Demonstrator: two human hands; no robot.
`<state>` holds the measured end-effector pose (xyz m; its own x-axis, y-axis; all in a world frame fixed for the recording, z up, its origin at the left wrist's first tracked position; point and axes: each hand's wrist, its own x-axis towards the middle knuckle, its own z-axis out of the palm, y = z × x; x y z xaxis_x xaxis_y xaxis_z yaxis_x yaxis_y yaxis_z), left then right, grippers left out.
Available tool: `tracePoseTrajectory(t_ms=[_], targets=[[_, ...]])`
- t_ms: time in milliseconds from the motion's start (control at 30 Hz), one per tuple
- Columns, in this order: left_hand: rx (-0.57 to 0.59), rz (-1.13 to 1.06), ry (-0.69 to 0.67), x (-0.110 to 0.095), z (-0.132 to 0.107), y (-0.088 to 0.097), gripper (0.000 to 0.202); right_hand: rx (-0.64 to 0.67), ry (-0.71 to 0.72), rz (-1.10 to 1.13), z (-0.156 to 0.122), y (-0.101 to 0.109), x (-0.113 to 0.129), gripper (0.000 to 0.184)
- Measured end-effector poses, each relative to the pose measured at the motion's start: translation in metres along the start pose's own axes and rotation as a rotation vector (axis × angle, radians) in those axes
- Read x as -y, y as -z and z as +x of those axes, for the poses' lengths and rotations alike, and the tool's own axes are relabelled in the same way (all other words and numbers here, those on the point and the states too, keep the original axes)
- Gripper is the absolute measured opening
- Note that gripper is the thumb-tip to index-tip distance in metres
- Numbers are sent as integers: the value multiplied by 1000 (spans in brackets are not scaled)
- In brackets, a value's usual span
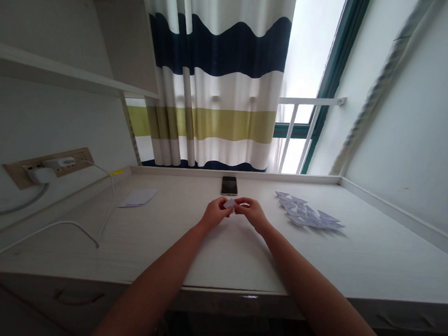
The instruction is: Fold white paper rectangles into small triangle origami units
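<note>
Over the middle of the white desk (233,261), a small folded piece of white paper (229,203) is pinched between both hands. My left hand (216,212) grips its left side with thumb and fingers closed. On the other side my right hand (252,213) has thumb and fingertips on the paper's right edge. Fingers partly cover the paper, so its full shape is hidden. Just beyond the hands lies a dark-screened phone (229,186). To the right sits a group of folded white paper pieces (308,213), several with pointed tips. Flat white paper sheets (138,198) rest at the left.
A white cable (64,223) loops across the desk's left side. Plugs sit in a wall socket panel (51,165) at the left. A raised rim (239,175) runs along the desk's back, before a striped curtain (222,86). A shelf (69,73) overhangs the left.
</note>
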<state>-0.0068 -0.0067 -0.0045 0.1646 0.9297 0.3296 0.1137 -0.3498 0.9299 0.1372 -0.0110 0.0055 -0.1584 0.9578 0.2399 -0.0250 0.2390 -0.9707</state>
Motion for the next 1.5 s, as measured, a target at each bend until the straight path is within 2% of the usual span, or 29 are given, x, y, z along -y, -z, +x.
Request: tracePoseTrajectory(t_ms=[133,267,367,433,633,733,833,933,1067,1300,1500], targets=[[20,-141,106,-3,1,0,28,24,7,-17,-1,0,2,20],[63,-236,171,-5,0,0,33,-8,30,-78,1,1,0,19],[95,-220,156,-5,0,1,33,-34,36,-75,2,2,-3,20],[72,-179,117,-3,0,1,33,-42,28,-59,3,3,-4,20],[6,-167,86,-1,2,1,16,-24,36,-11,4,3,-6,16],[-20,-228,158,-5,1,0,11,-14,58,-33,4,4,-7,15],[11,-295,237,-11,-1,1,11,-35,81,-76,4,5,-8,12],[13,-361,262,-12,-1,3,10,-61,104,-98,4,5,-8,10],[-48,-408,248,-6,2,4,11,-57,101,-133,4,4,-5,11],[-103,-337,180,-1,2,2,26,-37,129,-279,5,3,-7,13],[-100,-300,174,-3,2,1,27,-61,193,-392,3,2,-10,12]])
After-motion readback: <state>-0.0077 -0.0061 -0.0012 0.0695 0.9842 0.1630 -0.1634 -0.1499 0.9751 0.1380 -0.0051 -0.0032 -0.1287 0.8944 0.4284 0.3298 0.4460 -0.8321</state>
